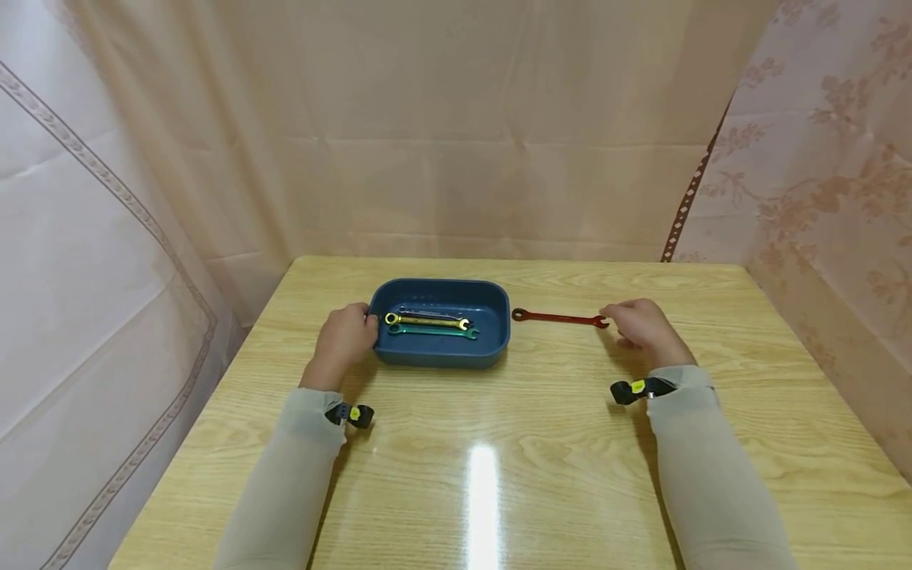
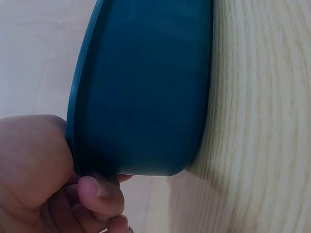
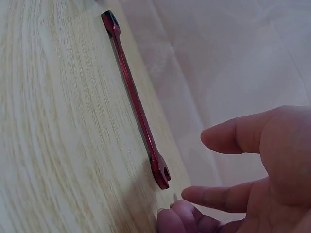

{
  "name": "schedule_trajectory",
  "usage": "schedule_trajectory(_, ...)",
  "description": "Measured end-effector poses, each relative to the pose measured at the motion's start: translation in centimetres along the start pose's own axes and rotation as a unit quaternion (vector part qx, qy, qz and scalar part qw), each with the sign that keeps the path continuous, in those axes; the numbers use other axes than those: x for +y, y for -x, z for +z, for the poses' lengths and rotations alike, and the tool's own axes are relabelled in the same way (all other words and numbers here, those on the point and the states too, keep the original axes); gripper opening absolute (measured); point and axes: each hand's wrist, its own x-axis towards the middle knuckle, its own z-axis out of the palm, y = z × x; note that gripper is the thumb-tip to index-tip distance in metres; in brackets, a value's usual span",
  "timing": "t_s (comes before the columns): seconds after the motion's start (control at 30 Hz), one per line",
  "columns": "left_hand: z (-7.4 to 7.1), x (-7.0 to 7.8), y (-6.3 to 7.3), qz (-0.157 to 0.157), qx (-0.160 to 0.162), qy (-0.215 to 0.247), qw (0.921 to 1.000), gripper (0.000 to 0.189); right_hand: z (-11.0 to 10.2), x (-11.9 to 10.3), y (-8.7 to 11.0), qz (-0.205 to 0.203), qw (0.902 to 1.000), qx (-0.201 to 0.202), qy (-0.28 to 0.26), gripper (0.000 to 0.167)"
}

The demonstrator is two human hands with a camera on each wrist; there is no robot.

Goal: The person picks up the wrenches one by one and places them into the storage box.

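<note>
A dark blue rectangular bin stands on the table, and my left hand grips its left end by the rim. In the left wrist view the thumb and fingers of the left hand pinch the rim of the bin. Inside lie a gold wrench, a green wrench and a silvery wrench. To the right of the bin a red combination wrench lies flat. My right hand is at its open end; the right wrist view shows thumb and index finger apart, not touching the wrench.
The light wooden table carries all of this. Beige curtains hang behind its far edge, with a pale patterned cloth to the right and a white cloth to the left. A black wrist camera sits on the right sleeve.
</note>
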Motion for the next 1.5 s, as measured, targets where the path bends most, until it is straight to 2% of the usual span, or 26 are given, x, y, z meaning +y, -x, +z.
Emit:
schedule_trajectory(0.13,0.0,0.1,0.1,0.000,0.005,0.001,1.0000,0.044,0.0,0.1,-0.1,-0.005,1.0000,-0.001,0.004,0.065)
schedule_trajectory(0.37,-0.1,0.1,0.0,0.001,0.006,-0.001,1.0000,0.044,0.0,0.6,-0.5,-0.038,0.9978,-0.004,0.055,0.066)
schedule_trajectory(0.7,-0.2,0.2,-0.1,0.004,0.005,-0.006,1.0000,0.043,0.2,1.3,-1.0,-0.058,0.9927,0.033,0.101,0.050)
schedule_trajectory(0.97,0.1,0.1,0.1,-0.011,-0.008,0.002,0.9999,0.045,0.6,1.8,-1.2,-0.035,0.9929,0.057,0.098,0.044)
schedule_trajectory(1.17,0.1,0.1,0.0,-0.002,0.003,0.002,1.0000,0.044,0.6,2.0,-1.3,-0.045,0.9905,0.069,0.110,0.047)
schedule_trajectory(1.37,0.0,0.2,-0.1,0.002,0.001,-0.004,1.0000,0.043,0.7,2.0,-1.4,-0.069,0.9864,0.078,0.127,0.045)
schedule_trajectory(1.5,0.0,0.2,-0.2,0.000,0.000,-0.007,1.0000,0.044,0.7,1.8,-1.2,-0.069,0.9869,0.078,0.123,0.044)
